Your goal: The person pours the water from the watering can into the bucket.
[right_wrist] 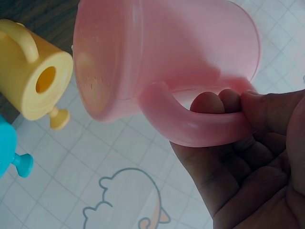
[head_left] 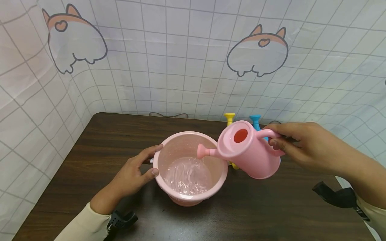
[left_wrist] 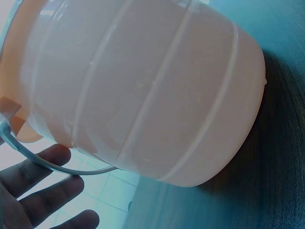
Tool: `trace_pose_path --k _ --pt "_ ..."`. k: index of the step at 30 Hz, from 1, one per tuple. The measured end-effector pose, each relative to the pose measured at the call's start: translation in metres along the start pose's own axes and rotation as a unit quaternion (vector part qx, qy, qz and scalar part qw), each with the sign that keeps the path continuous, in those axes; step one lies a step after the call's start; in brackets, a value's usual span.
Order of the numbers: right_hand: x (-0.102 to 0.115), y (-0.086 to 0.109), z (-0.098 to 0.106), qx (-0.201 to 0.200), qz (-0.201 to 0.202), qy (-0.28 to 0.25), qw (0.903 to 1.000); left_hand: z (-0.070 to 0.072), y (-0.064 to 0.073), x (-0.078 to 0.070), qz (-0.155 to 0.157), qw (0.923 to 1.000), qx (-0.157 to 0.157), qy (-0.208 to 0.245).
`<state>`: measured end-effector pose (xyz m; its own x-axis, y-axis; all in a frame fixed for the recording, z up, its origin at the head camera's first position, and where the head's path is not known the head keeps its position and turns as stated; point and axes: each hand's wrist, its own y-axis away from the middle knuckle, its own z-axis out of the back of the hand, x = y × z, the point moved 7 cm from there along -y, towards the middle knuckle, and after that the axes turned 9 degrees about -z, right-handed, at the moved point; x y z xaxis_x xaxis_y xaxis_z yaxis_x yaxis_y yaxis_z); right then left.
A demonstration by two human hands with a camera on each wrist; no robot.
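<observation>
A pale pink bucket (head_left: 187,198) stands on the table with rippled clear water (head_left: 187,175) in it. At its left rim rests my left hand (head_left: 129,174), thumb and index finger touching the edge. In the left wrist view the other fingers (left_wrist: 55,198) spread loosely by the thin bail handle (left_wrist: 66,170). My right hand (head_left: 310,144) grips a pink watering can (head_left: 256,160) by its handle, held tilted with the spout's rose (head_left: 203,151) over the bucket. I can see no stream from the spout. The right wrist view shows fingers wrapped round the handle (right_wrist: 195,129).
Behind the pink can stand a yellow watering can (right_wrist: 52,90) and a blue watering can (right_wrist: 5,145), mostly hidden in the head view. The dark wooden table (head_left: 120,134) meets a white gridded curtain (head_left: 181,67) at the back and sides.
</observation>
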<state>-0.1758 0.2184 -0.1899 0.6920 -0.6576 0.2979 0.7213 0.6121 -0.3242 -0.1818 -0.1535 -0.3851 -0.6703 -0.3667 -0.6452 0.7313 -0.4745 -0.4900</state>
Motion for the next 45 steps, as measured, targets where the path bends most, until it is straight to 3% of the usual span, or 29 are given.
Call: trace_pose_path --k 45 --pt "0.0018 -0.0023 0.0013 0.006 0.003 -0.005 1.0 -0.0007 -0.0005 -0.0008 0.0 1.0 0.002 0.001"
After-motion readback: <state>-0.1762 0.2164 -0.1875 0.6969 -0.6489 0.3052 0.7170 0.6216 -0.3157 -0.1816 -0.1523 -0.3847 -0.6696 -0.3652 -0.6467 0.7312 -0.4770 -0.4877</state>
